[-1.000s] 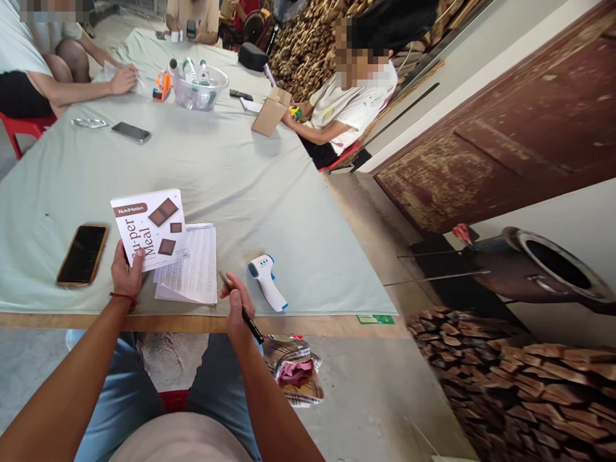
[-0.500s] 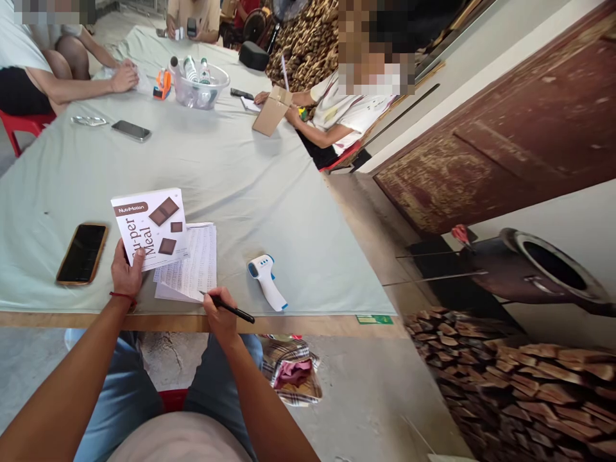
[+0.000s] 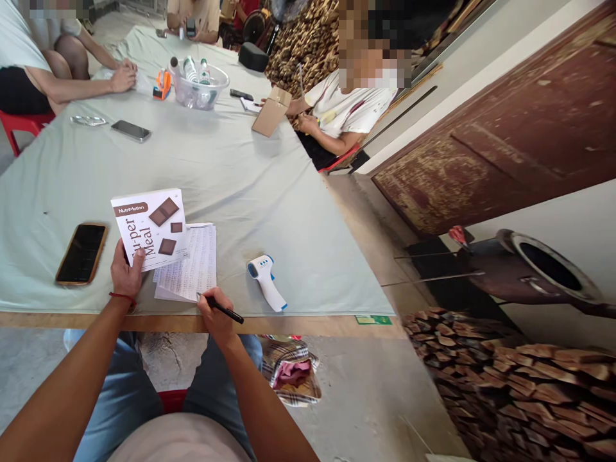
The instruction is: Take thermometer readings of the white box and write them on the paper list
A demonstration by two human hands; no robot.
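Observation:
My left hand (image 3: 128,269) grips the lower edge of a white box (image 3: 161,253) printed "NutriMotion" and "Meal", with brown squares on its face. Under and beside the box lie sheets of paper (image 3: 199,269) covered in rows of small handwriting. In my right hand (image 3: 217,317), fingers closed, is a black pen (image 3: 226,309), its tip at the lower right of the top sheet. A white and blue infrared thermometer (image 3: 265,282) rests to the right of that hand. Left of the box is a smartphone (image 3: 83,253) in an orange-brown case.
Farther up the cloth-covered table (image 3: 202,167) are another phone (image 3: 131,131), a clear basin (image 3: 199,90) of bottles, an orange tape dispenser (image 3: 162,85) and a cardboard box (image 3: 272,114). Co-workers sit around it. Stacked firewood (image 3: 539,385) and a dark metal vessel (image 3: 520,266) stand at the right.
My right hand and the pen have shifted slightly left along the paper's lower edge. My left hand and the box stay put. The co-worker at right has drawn a hand back from the cardboard box.

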